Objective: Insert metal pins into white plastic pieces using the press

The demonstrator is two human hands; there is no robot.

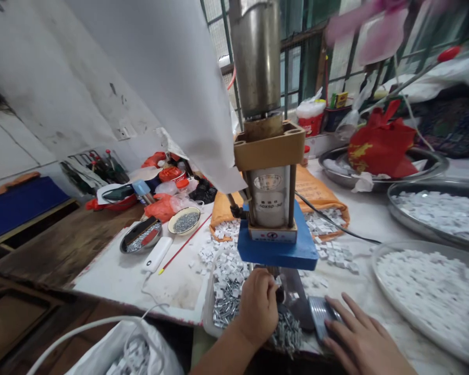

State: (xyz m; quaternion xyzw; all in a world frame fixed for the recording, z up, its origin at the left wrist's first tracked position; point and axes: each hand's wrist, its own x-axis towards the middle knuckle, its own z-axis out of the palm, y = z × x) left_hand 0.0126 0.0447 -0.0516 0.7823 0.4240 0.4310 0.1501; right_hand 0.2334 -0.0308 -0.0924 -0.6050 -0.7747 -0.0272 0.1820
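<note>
My left hand is closed in a pinch under the blue plate of a press. A small white bit shows at its fingertips, but what they grip is mostly hidden. Spread out flat, my right hand rests its fingers by and partly over a grey ribbed block. Beside my left wrist, a clear plastic tray holds white plastic pieces and metal nails. More nails lie heaped in front of the press's dark base.
White pieces fill a round tray and a metal basin at right. An orange sack spills pieces behind the press. Leftward are a nail bowl, a white power bank and a red stick. A white bag hangs below.
</note>
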